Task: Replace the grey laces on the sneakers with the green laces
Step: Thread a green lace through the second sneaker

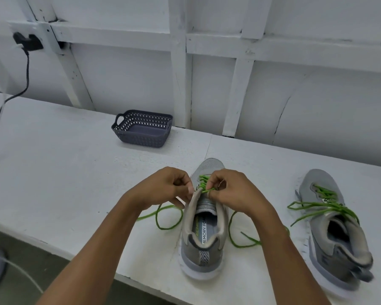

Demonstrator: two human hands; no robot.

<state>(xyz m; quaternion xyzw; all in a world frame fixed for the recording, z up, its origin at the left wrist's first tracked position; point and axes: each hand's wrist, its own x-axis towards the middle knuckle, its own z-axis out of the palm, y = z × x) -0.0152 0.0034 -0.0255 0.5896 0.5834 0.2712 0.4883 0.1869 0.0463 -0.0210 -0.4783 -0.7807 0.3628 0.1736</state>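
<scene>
Pinching the green lace (204, 184) with the right grip (231, 191), left grip (163, 188) curled on the centre sneaker (204, 247) eyelet edge.

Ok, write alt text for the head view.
The left hand and right hand pinch a green lace at the top eyelets of a grey sneaker on a white table. A second sneaker, laced green, sits to its right; a basket stands behind.

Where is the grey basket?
In the head view, the grey basket sits far back on the white table, near the wall, beyond and left of the held sneaker.
</scene>
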